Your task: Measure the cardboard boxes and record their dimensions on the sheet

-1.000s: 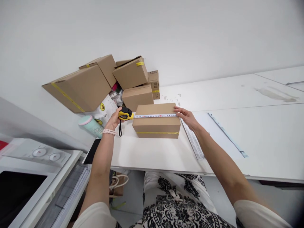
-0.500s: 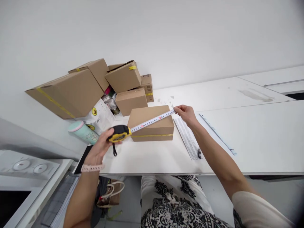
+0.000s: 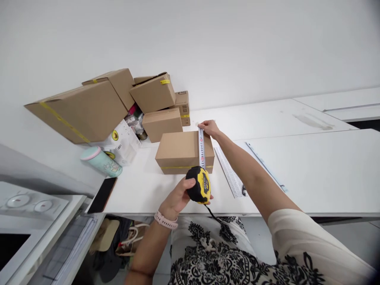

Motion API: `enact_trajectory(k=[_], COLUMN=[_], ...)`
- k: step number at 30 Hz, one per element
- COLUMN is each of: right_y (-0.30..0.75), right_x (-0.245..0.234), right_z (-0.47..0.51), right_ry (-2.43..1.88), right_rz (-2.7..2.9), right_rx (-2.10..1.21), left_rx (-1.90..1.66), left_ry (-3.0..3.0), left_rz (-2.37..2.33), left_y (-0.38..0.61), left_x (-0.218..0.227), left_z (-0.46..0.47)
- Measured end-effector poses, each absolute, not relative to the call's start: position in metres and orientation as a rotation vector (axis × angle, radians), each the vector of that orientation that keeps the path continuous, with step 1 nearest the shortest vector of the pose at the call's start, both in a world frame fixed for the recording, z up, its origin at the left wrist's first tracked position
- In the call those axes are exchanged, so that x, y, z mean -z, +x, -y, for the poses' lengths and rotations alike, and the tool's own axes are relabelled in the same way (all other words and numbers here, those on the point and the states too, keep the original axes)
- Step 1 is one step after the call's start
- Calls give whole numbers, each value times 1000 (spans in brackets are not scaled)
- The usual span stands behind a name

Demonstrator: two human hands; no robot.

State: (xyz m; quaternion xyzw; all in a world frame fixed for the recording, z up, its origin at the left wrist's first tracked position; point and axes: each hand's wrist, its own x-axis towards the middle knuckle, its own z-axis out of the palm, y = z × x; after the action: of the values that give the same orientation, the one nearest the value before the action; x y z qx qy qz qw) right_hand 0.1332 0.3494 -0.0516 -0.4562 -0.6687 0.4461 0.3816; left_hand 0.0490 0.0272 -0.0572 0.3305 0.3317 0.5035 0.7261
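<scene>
A brown cardboard box [image 3: 179, 151] with a yellow tape band lies on the white table [image 3: 311, 170]. My left hand [image 3: 178, 196] grips the black and yellow tape measure case [image 3: 199, 190] just in front of the box. The white tape blade [image 3: 201, 147] runs from the case across the box's right side, front to back. My right hand [image 3: 208, 128] pinches the blade's end at the box's far edge.
A heap of cardboard boxes [image 3: 97, 105] leans against the wall at the back left, with a mint cup [image 3: 100, 161] and white packets beside it. A dark phone [image 3: 102, 189] lies at the table's left edge. Printed paper strips [image 3: 230, 174] lie right of the box.
My left hand swung the tape case from the box's left side round to its front. My right hand carried the blade's end to the far edge, so the tape now runs front to back.
</scene>
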Motion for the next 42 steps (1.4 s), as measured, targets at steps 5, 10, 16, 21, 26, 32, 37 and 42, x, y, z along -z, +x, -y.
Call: enact_trajectory(k=[5, 10, 16, 21, 26, 32, 37, 42], right_y=[132, 132, 133, 134, 132, 140, 186, 227], right_x=[64, 77, 80, 78, 79, 77, 97, 147], right_z=[-353, -348, -347, -345, -345, -336, -288, -219], right_ry=[-1188, -1133, -1108, -1101, -1105, -1041, -1076, -1143], right_rz=[1734, 1723, 1701, 1679, 1678, 1499, 1225, 1253], right_rx=[-1105, -1162, -1233, -1271, -1287, -1083, -1141, -1336], left_rx=[-1111, -1138, -1147, -1149, -1144, -1190, -1508, -1699], left_ry=[660, 696, 741, 723, 713, 752, 934, 913], left_rz=[-803, -821, -776, -810, -802, -797, -883, -1095], left_y=[50, 61, 67, 68, 69, 61, 10, -67], left_x=[59, 63, 68, 69, 71, 67, 69, 93], left_z=[-30, -17, -13, -12, -13, 0, 32, 23])
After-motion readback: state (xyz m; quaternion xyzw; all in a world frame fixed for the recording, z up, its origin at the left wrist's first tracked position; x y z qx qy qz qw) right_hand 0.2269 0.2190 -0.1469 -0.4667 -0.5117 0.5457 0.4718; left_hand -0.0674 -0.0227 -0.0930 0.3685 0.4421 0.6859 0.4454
